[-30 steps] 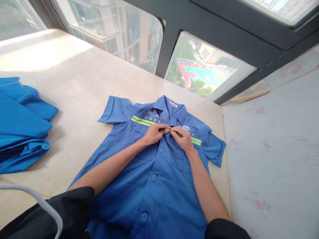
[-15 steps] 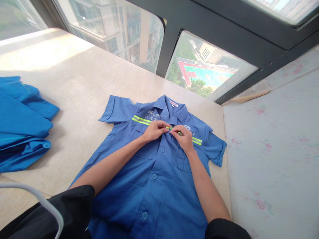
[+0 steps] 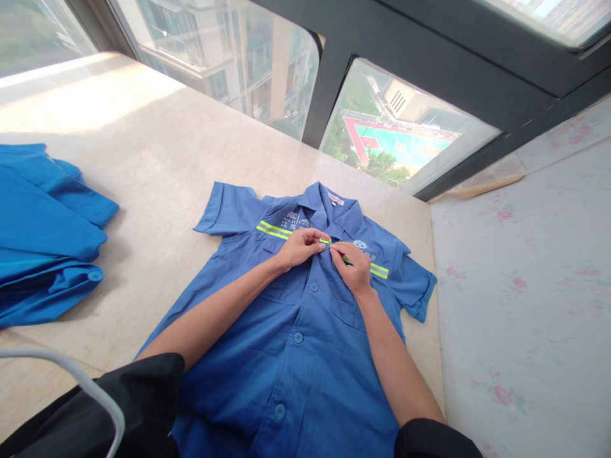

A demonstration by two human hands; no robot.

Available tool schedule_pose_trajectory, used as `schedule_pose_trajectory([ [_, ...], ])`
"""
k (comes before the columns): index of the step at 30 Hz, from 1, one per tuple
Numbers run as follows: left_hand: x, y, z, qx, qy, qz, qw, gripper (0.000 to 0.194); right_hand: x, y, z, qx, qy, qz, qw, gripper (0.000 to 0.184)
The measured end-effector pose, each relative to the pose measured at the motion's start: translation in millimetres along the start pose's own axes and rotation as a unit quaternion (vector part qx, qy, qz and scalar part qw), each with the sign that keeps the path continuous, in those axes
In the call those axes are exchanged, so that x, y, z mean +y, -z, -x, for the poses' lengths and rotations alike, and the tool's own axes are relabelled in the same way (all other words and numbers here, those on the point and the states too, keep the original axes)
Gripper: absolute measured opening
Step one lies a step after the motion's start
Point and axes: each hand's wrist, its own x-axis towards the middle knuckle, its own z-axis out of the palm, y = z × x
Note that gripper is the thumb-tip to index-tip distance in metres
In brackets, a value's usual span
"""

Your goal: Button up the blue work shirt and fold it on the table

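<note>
Pinching at chest height, with left hand (image 3: 303, 248) and right hand (image 3: 352, 266) both closed on the front placket (image 3: 308, 305) of the blue, short-sleeved, collared cloth shirt (image 3: 334, 375); fingertips close together, exact hold on any button hidden by the fingers. Lying front up and spread out, with collar towards the windows, on a smooth, cream, stone-like surface (image 3: 157, 165). Lit brightly at the far left corner of that surface. Bounded on the far side by a dark grey window frame (image 3: 329, 63), on the right by a white wall with pink floral pattern (image 3: 506, 305). Looking out and down on buildings and a red-and-green sports court (image 3: 405, 146).

Counted: one spread shirt; one bunched, brighter blue cloth garment (image 3: 42, 229) at the left, with one button showing; three round blue buttons (image 3: 298, 338) clearly visible below the hands; two bare forearms in black sleeves (image 3: 138, 401); four glass panes in view; one pale, curved cable (image 3: 90, 385) at lower left.
</note>
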Motion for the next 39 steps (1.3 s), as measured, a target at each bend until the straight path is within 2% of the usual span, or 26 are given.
schedule_pose_trajectory([
  [5, 2, -6.5, 2, 0.011, -0.029, -0.06, 0.998, 0.033, 10, 0, 2, -0.033, -0.047, -0.031, 0.998, 0.016],
  [8, -1, -11.2, 3, 0.032, -0.057, -0.106, 0.992, 0.033, 18, 3, 2, -0.072, -0.048, -0.04, 0.995, 0.023],
  [15, -5, -12.7, -1, 0.015, -0.063, -0.088, 0.994, 0.026, 19, 15, -13, -0.13, 0.055, 0.024, 0.99, 0.033],
  [20, -7, -9.1, -4, -0.01, -0.042, -0.057, 0.997, 0.028, 16, 24, -37, -0.233, 0.145, 0.047, 0.961, 0.029],
  [26, -8, -3.2, -4, -0.026, -0.017, -0.03, 0.999, 0.045, 21, 27, -56, -0.298, 0.168, 0.071, 0.937, 0.021],
  [29, -8, -0.9, -5, -0.044, -0.015, -0.016, 0.999, 0.05, 23, 27, -58, -0.307, 0.18, 0.065, 0.932, 0.019],
  [33, -8, 0.1, -7, -0.069, -0.019, -0.013, 0.997, 0.046, 25, 28, -57, -0.296, 0.182, 0.04, 0.937, 0.017],
  [39, -6, -0.7, -7, -0.062, -0.02, -0.029, 0.997, 0.044, 23, 25, -47, -0.253, 0.172, 0.053, 0.951, 0.016],
])
